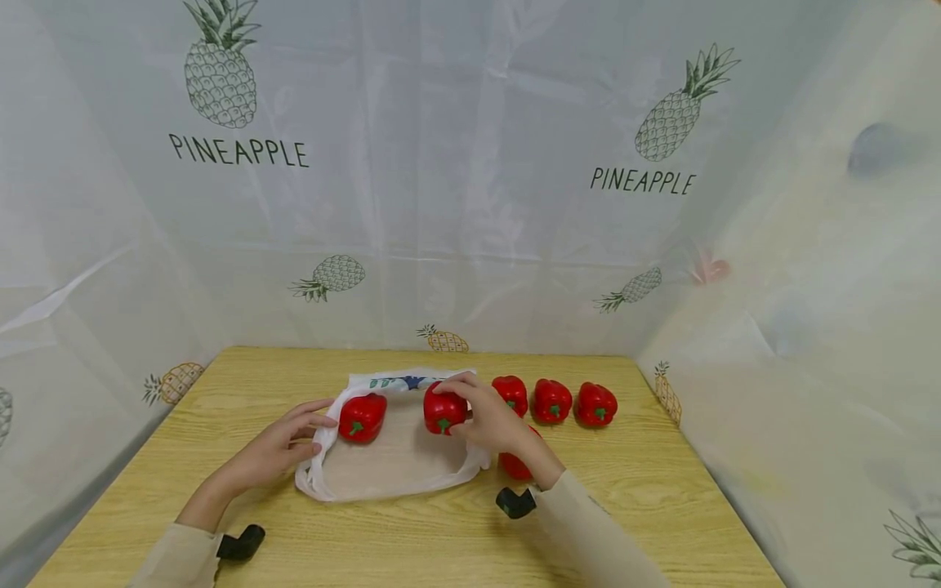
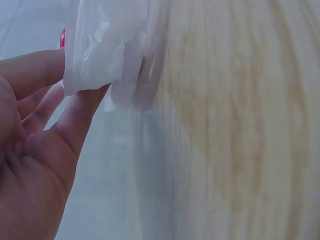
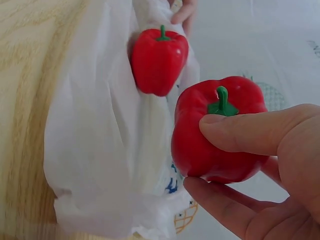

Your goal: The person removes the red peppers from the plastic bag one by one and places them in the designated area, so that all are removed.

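Note:
A white plastic bag lies with its mouth spread wide on the table, one red bell pepper at the left inside it. At the bag's left rim, my left hand holds the plastic between thumb and fingers; in the left wrist view the white film covers the fingertips. My right hand grips another red bell pepper over the bag's right side. The thumb lies by its green stem, the other fingers underneath and behind.
Three red bell peppers stand in a row right of the bag, the outermost pepper farthest from it. Another pepper sits nearer, partly hidden by my right wrist. A pineapple-printed curtain rises behind the wooden table.

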{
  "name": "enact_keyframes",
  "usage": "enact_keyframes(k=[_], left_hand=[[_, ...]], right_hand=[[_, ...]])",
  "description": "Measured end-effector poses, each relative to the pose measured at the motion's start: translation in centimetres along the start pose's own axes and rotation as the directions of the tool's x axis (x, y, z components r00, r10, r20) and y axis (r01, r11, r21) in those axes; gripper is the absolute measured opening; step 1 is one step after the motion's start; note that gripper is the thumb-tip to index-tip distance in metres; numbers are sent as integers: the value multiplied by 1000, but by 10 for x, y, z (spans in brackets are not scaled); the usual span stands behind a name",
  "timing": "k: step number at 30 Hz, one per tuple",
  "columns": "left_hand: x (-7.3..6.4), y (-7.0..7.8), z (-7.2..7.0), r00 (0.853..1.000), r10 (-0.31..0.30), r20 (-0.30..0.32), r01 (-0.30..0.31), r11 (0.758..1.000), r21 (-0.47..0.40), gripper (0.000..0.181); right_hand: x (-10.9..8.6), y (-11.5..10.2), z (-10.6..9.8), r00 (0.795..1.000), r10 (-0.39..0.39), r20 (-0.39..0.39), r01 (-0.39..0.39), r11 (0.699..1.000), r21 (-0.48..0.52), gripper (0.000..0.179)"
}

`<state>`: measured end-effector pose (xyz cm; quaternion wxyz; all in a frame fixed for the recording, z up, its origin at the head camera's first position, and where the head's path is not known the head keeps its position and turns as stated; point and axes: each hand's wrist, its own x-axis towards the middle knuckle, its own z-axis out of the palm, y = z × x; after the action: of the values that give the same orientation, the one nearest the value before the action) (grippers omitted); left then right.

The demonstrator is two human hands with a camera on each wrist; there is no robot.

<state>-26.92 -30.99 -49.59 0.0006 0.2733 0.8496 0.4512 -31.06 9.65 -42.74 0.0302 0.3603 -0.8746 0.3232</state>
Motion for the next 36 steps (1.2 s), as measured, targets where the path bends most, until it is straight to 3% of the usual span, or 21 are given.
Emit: enact_keyframes(k=[12,23,36], left_hand=[[0,-1,-1,1000,-9,10,9,1000,-23,32],[0,-1,0,1000,-13,7,13,1000,-23,32],[0,0,0,1000,-17,7,17,1000,-19,32]], right_hand=[[-14,13,-24,999,14,-46,-14,1000,-2,64],[-33,30,-50,995,46,-83,-53,995,-87,63],[-58,44,-75,990,74,-119,-86,991,-101,65]])
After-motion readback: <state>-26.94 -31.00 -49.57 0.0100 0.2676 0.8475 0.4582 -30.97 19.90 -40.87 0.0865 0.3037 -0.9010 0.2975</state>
